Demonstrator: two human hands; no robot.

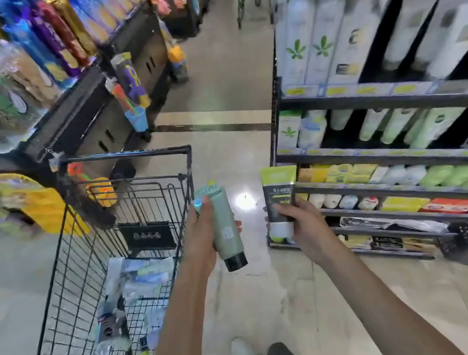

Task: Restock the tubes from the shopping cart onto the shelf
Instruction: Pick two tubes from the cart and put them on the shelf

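Here, left hand: fingers wrap a pale green tube, black cap down.
Right hand: fingers clasp a grey-and-lime tube upright.
Cart: left of both hands, more tubes inside.

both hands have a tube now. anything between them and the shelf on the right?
Nothing visible. The right hand holds the black-and-lime tube just off the shelf end, over open floor. The left hand holds the pale green tube beside the shopping cart; only the other hand and tube lie toward the shelf.
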